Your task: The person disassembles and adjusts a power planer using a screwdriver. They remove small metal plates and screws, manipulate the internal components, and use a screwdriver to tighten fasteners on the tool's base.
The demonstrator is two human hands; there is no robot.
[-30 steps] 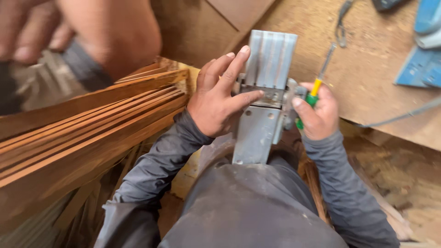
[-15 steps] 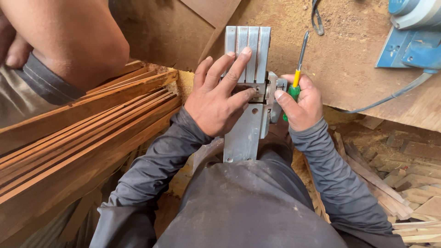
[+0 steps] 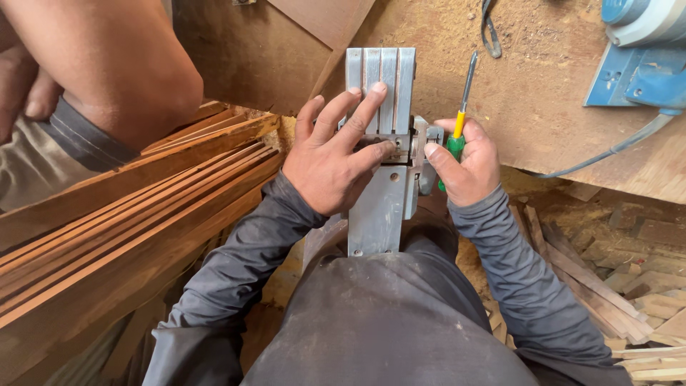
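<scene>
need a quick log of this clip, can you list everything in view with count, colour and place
metal tool body: one, grey, ribbed plate at its far end, centre, on the person's lap
screwdriver: one, yellow and green handle, dark shaft, right of the tool body
wooden strips: a stack, reddish brown, left
wooden board: one, brown and dusty, top
blue machine: one, top right corner, partly cut off
grey cable: one, runs from the machine across the board
wood offcuts: a pile, pale brown, lower right
another person's arm: one, top left
left hand: spread on the tool body
right hand: closed on the screwdriver handle
</scene>
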